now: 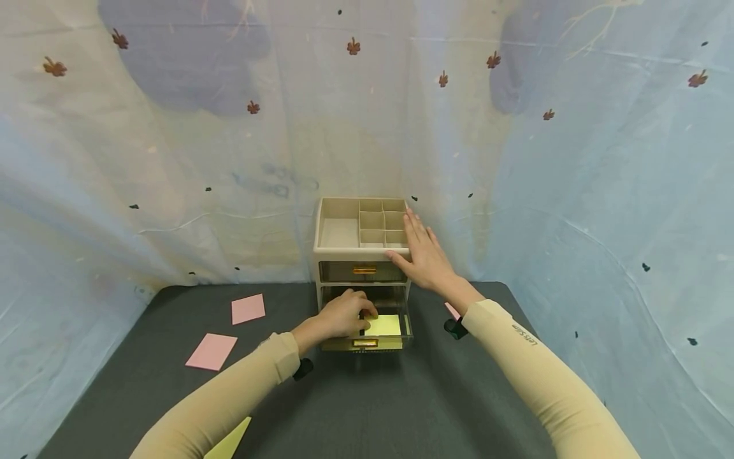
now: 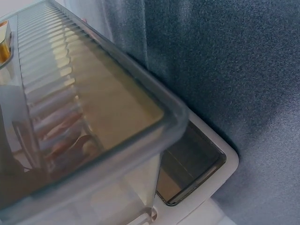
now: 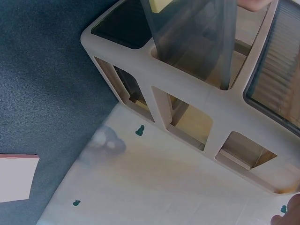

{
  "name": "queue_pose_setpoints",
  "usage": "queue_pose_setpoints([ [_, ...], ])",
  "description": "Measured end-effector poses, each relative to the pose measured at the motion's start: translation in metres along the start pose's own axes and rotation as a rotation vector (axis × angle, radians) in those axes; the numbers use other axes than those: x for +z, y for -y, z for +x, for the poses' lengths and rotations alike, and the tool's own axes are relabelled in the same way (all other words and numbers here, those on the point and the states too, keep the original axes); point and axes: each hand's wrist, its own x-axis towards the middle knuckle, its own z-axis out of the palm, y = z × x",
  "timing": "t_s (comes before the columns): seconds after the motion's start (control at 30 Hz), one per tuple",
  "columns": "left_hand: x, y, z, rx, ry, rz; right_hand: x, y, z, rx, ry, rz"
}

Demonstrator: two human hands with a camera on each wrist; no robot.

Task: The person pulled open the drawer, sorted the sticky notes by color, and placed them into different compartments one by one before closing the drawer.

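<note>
One yellow notepad [image 1: 387, 326] is pinched by the left hand [image 1: 343, 315], one drawer organizer [image 1: 338, 233] touched by the straight-fingered right hand [image 1: 427, 258]; three pink notepads [image 1: 248, 309] are seen nearby.

Cream organiser [image 1: 362, 254], smoky drawers [image 1: 336, 273], gold handles [image 1: 364, 270]! Yellow pad [image 1: 385, 326], pink notes [image 1: 211, 352], sleeves [image 1: 539, 376] beige; curtain [image 1: 321, 153] brown-leafed; table [image 1: 367, 408] charcoal, perhaps bluish.

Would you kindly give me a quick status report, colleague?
Left hand inside open drawer, at the yellow notes. Right hand at right top edge of organizer. Nothing visible blocking the drawer.
</note>
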Motion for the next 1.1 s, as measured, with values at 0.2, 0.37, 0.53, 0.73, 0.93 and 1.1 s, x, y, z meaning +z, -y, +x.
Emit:
queue_pose_setpoints([
  [0.2,0.001,0.003,-0.002,0.005,-0.013,-0.020,0.002,0.002,0.000,-0.002,0.000,0.001],
  [0.37,0.001,0.005,-0.006,0.023,-0.044,-0.075,0.003,0.003,0.001,-0.012,0.005,-0.005],
  [0.53,-0.005,0.003,-0.015,0.053,-0.094,-0.099,0.003,0.003,0.001,-0.013,0.008,0.000],
  [0.73,-0.017,0.004,-0.030,0.114,-0.153,-0.139,0.001,0.003,0.000,-0.014,0.006,0.009],
  [0.93,-0.029,0.008,-0.049,0.171,-0.208,-0.193,0.000,0.002,0.000,-0.008,0.010,0.001],
  [1.1,-0.037,0.016,-0.068,0.173,-0.256,-0.232,-0.002,0.000,-0.001,-0.016,0.003,0.006],
])
